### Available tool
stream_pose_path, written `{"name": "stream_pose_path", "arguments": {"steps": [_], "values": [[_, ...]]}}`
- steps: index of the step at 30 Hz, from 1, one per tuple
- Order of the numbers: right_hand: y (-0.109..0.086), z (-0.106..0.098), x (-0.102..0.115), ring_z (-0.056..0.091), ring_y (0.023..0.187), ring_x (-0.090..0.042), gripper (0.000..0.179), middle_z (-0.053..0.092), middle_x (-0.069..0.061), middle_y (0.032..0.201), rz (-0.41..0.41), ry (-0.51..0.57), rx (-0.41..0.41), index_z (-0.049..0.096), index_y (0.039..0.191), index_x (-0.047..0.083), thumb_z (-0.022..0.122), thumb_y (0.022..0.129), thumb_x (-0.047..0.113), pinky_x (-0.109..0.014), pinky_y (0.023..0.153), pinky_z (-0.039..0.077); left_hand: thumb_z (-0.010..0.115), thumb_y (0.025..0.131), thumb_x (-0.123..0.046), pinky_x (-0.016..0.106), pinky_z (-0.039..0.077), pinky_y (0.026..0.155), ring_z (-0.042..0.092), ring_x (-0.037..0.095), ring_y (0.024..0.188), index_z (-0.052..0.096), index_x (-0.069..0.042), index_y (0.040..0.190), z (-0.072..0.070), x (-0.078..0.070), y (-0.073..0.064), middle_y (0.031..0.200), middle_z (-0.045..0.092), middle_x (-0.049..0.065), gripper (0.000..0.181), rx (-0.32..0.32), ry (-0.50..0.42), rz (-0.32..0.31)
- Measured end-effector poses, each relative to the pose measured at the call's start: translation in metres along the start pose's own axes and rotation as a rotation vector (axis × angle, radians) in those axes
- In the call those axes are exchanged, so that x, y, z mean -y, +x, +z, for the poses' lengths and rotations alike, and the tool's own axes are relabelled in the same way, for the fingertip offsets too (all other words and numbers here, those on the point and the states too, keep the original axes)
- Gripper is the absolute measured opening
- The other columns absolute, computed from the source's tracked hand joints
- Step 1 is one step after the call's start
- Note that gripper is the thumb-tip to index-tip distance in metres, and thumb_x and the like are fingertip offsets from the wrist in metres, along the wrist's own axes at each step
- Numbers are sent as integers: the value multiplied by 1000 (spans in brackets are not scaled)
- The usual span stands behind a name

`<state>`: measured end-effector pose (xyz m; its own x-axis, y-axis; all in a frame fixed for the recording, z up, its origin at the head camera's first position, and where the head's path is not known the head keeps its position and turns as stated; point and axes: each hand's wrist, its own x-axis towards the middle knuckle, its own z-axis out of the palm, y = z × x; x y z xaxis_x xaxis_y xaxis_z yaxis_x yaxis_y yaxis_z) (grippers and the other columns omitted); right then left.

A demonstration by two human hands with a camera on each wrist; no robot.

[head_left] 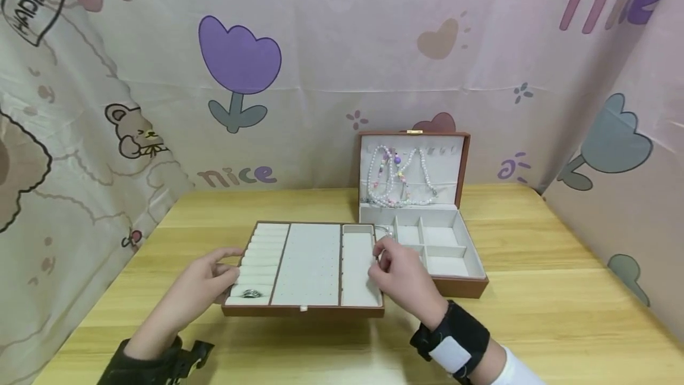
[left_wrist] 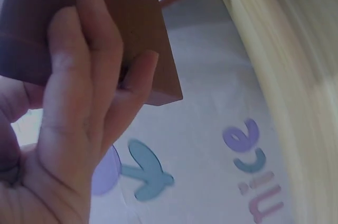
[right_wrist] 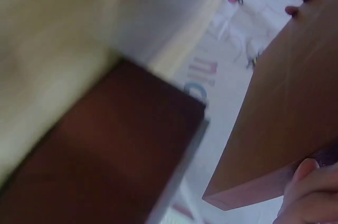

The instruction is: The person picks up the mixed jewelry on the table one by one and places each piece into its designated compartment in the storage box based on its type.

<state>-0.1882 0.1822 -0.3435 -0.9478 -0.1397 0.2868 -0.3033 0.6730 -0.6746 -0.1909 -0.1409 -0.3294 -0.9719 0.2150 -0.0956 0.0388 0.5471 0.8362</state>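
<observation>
Both hands hold a brown jewelry tray (head_left: 314, 263) above the table, its underside (left_wrist: 132, 34) showing in the left wrist view. My left hand (head_left: 205, 278) grips its left edge, fingers (left_wrist: 100, 49) spread against the brown underside. At the opposite edge, my right hand (head_left: 402, 278) pinches the rim; the right wrist view shows its fingertips at the tray's side (right_wrist: 280, 108). Cream ring rolls fill the tray's left section, with silver rings (head_left: 251, 294) in the front row. To the right stands the open brown jewelry box (head_left: 459, 288), partly hidden by the tray and right hand.
Pearl and coloured bead necklaces (head_left: 398, 177) hang inside the box's raised lid (head_left: 464, 165). White dividers split the box bottom into compartments, and a silvery bangle (head_left: 383, 230) shows in the left one. A printed curtain (head_left: 331, 64) surrounds the wooden table (head_left: 540, 290).
</observation>
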Motion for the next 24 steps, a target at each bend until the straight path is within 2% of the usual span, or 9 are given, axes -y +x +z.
{"name": "stream_pose_path", "arguments": {"steps": [5, 9, 14, 18, 21, 24], "values": [[-5, -24, -13, 44, 54, -4, 12, 51, 2, 61, 28, 1, -93, 55, 79, 8, 58, 72, -1, -17, 50, 38, 48, 93, -13, 29, 56, 63, 62, 16, 72, 34, 6, 135, 15, -18, 9, 95, 66, 17, 48, 46, -56, 52], [-8, -46, -26, 46, 55, -5, 10, 53, 1, 61, 53, -34, -141, 56, 77, 7, 59, 71, 0, -17, 52, 39, 50, 92, -13, 30, 57, 62, 63, 17, 71, 37, 6, 132, 30, -35, 19, 89, 65, 14, 46, 88, -87, 93], [-14, -76, -46, 46, 56, -5, 7, 54, -1, 62, 99, -87, -182, 56, 77, 5, 59, 71, 1, -18, 53, 39, 51, 91, -16, 32, 56, 61, 61, 18, 67, 38, 6, 131, 54, -51, 36, 86, 64, 14, 47, 195, -79, 168], [-22, -96, -61, 45, 56, -4, 6, 53, -1, 62, 144, -139, -207, 56, 79, 4, 59, 73, 3, -18, 52, 37, 54, 91, -22, 31, 57, 63, 63, 17, 69, 35, 5, 136, 73, -58, 47, 103, 64, 20, 56, 295, -89, 211], [-26, -109, -72, 44, 57, -4, 6, 53, -1, 64, 172, -174, -207, 56, 80, 5, 60, 75, 5, -19, 51, 36, 56, 91, -25, 31, 57, 62, 64, 16, 70, 33, 4, 139, 87, -63, 54, 110, 63, 21, 60, 326, -87, 246], [-27, -119, -82, 44, 57, -4, 7, 52, -1, 65, 185, -193, -200, 56, 82, 5, 61, 77, 7, -19, 51, 36, 55, 91, -25, 30, 56, 59, 64, 16, 67, 33, 3, 139, 101, -68, 61, 104, 65, 19, 60, 329, -71, 285]]}}
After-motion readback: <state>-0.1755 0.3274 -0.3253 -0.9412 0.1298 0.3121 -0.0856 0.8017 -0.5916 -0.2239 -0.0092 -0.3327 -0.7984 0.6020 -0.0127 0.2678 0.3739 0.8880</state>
